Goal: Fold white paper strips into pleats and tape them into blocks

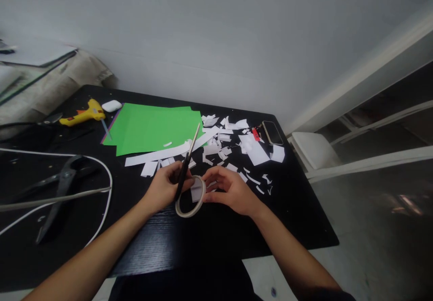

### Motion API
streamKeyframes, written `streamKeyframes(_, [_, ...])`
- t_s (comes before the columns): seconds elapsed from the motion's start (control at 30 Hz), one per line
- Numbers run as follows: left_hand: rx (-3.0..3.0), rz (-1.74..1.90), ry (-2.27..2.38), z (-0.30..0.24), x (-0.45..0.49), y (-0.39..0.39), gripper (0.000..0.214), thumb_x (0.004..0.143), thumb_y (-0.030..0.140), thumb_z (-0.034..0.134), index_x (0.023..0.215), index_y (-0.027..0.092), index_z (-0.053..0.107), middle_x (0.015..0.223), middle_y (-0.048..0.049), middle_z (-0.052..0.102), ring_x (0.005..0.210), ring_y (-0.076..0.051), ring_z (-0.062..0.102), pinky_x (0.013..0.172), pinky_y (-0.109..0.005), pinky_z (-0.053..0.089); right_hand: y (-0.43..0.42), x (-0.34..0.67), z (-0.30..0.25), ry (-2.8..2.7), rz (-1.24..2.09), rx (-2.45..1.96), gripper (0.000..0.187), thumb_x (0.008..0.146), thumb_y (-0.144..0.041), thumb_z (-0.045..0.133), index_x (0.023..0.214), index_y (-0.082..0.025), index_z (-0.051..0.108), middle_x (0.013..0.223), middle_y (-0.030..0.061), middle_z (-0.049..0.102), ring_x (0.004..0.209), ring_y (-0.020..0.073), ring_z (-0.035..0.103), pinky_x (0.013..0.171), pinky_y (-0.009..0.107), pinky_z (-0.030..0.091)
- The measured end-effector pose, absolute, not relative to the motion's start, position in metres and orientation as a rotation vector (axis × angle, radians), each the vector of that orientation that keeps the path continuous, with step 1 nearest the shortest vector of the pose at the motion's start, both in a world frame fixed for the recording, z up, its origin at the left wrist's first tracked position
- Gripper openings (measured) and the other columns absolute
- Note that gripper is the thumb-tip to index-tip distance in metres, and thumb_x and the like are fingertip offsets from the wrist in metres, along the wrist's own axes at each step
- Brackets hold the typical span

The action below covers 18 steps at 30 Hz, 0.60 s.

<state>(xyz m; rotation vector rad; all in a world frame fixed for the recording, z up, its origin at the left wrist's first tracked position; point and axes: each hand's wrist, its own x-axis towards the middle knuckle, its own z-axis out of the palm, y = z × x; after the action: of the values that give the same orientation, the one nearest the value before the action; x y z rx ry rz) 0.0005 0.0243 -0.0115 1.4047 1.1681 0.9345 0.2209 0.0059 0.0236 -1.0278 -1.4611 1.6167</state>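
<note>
My left hand (165,184) is closed around a pair of scissors (183,173), seen nearly edge-on, with black handles and the metal blades pointing up and away. A roll of masking tape (189,213) hangs upright between my hands, its left side against the scissor handles and my left thumb. My right hand (233,190) has its curled fingers and thumb at the tape's right rim; the fingertips are partly hidden. Beyond both hands, cut white paper scraps (216,149) and a long white strip (155,154) lie on the black table (216,229).
Green sheets (155,127) lie stacked at the back. To their left are a yellow glue gun (84,114) and a white rounded case (112,106). Black pliers-like tool (64,188) and a white cable (108,179) lie left. A phone (272,133) rests near the right edge.
</note>
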Motion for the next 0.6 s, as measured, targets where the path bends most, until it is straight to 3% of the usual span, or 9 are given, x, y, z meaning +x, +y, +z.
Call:
streamKeyframes(0.23, [1.448,0.928,1.152,-0.009,-0.001,0.024,0.02,0.071,0.03,0.08,0.078,0.018,0.064,0.072,0.0013,0.066,0.065,-0.015,0.058,0.06,-0.026,0.047,-0.02,0.223,0.024,-1.494,1.293,-1.111,0.031,0.077,-0.031,0.09,0.103,-0.026,0.073,0.108,0.0043,0.071,0.097,0.0201,0.071,0.09,0.039,0.062])
streamKeyframes(0.47, [1.466,1.011,1.232,-0.009,-0.005,0.027,0.022,0.075,0.034,0.079,0.081,0.018,0.066,0.073,0.001,0.066,0.066,-0.015,0.058,0.061,-0.026,0.045,-0.024,0.24,0.022,-1.358,1.015,-1.261,0.035,0.091,-0.029,0.076,0.125,-0.029,0.068,0.112,0.0062,0.075,0.106,0.0229,0.073,0.093,0.043,0.062])
streamKeyframes(0.6, [1.373,1.054,1.257,-0.004,-0.006,0.029,0.024,0.07,0.035,0.081,0.077,0.018,0.065,0.066,0.0027,0.064,0.059,-0.013,0.055,0.056,-0.024,0.043,-0.007,0.247,0.018,-1.844,0.803,-1.406,0.03,0.089,-0.02,0.076,0.118,-0.026,0.071,0.122,0.0075,0.072,0.119,0.026,0.067,0.107,0.051,0.054])
